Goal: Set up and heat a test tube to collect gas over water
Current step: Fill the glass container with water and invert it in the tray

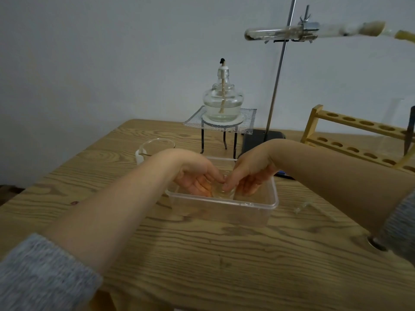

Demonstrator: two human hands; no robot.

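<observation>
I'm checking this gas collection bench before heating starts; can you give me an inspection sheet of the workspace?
Surface: wooden table, grain visible.
Job's things: test tube clamped near-horizontal on stand; unlit alcohol lamp on mesh tripod; plastic tub.
Clutter: beaker, wooden rack.
Hands: left hand and right hand inside the tub around a small glass vessel.
Cables: nothing seen.
Surroundings: plain wall.

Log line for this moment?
hands: left hand, right hand in plastic tub | hold: small glass vessel | burner: unlit | test tube: clamped
</observation>
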